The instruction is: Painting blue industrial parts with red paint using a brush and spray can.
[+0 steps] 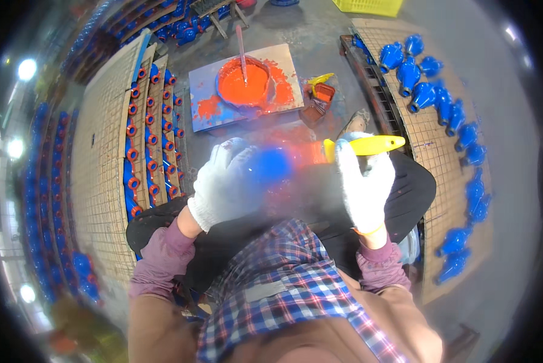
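Note:
My left hand (224, 183), in a white knit glove, is closed round a blue casting (272, 167), blurred in the middle of the view. The white-gloved right hand (366, 187) grips a paintbrush (377, 145) by its yellow handle. Its reddish-orange bristles point left, close to the casting; blur hides whether they touch it. Beyond my hands, a bowl (220, 91) holds orange-red paint (245, 83), with a stick (241, 45) standing in it. The bowl rests on a paint-splattered board (200, 121).
Several blue castings (424, 97) lie on a mesh-topped board (432, 254) at the right. Leftward, racks hold blue castings with red-orange ends (152, 140) beside a mesh panel (99, 157). Small paint-stained containers (314, 112) sit right of the bowl; a yellow crate (368, 6) stands farther back.

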The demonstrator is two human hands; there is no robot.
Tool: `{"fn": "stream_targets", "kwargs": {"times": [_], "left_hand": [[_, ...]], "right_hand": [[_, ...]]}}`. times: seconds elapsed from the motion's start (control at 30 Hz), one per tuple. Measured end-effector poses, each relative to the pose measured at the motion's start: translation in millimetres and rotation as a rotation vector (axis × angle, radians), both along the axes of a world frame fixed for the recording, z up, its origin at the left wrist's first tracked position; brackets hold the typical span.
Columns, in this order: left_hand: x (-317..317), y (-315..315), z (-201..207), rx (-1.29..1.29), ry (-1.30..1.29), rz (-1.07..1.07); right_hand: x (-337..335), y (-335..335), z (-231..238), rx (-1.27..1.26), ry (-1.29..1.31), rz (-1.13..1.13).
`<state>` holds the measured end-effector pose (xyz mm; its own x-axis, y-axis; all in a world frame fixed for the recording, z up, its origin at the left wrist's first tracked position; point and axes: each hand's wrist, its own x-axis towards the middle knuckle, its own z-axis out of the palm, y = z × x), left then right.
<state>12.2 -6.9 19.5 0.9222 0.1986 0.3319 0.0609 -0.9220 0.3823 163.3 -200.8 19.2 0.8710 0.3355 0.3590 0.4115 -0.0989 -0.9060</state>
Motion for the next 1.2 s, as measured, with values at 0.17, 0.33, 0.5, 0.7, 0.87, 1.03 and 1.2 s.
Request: {"fn": "stream_targets", "kwargs": {"times": [0.17, 0.33, 0.5, 0.7, 0.87, 1.03, 1.2], "left_hand": [[-1, 7, -5, 0.263, 0.043, -0.08], [0, 7, -5, 0.341, 0.156, -0.065], [6, 8, -2, 0.34, 0.24, -0.07], [8, 24, -26, -0.355, 0.263, -0.02], [-3, 26, -61, -1.353, 0.304, 0.061], [-3, -7, -81, -1.443, -0.119, 0.074], [-6, -16, -64, -2.974, -0.524, -0.078]], "right_hand": [[-10, 7, -8, 0.054, -0.045, 0.032], [12, 19, -20, -0.046, -0.026, -0.009], [23, 28, -24, 0.007, -0.029, 0.284], [17, 13, -30, 0.022, -0.13, 0.437], [19, 17, -54, 0.189, -0.005, 0.434], [19, 24, -67, 0.231, 0.131, 0.372], [21, 24, -57, 0.15, 0.047, 0.321]]}}
